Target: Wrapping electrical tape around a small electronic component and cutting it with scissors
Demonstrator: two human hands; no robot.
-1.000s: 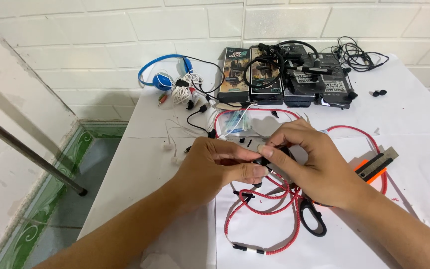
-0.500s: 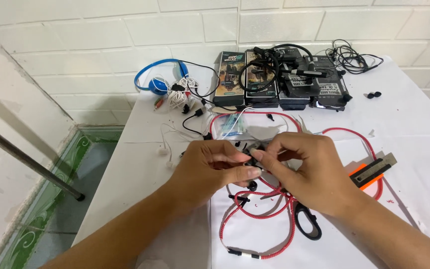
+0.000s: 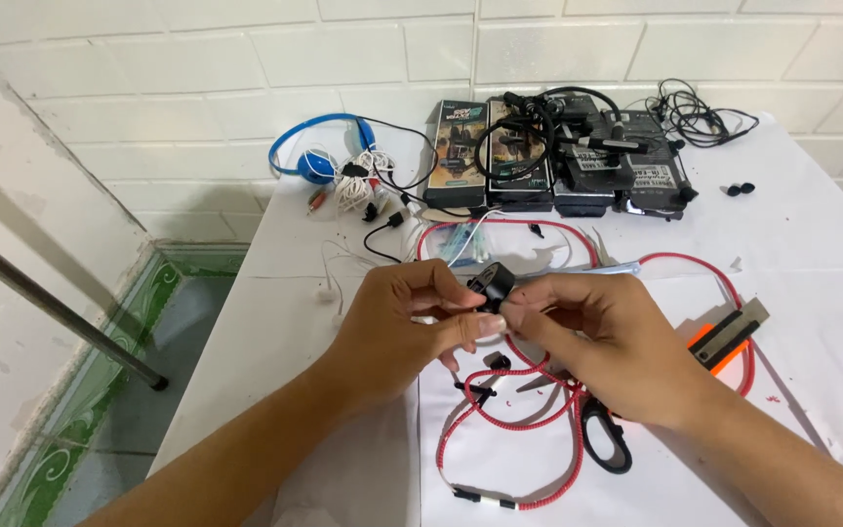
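Item: small black earpiece (image 3: 492, 283), glossy, rounded, held above the tabletop's (image 3: 275, 322) middle. We see the left hand (image 3: 397, 327) pinching it from the left, the right hand (image 3: 602, 342) pinching it from the right. Red braided cable (image 3: 509, 415) loops beneath; scissors (image 3: 602, 439) beside. Open white surface lies toward the right edge.
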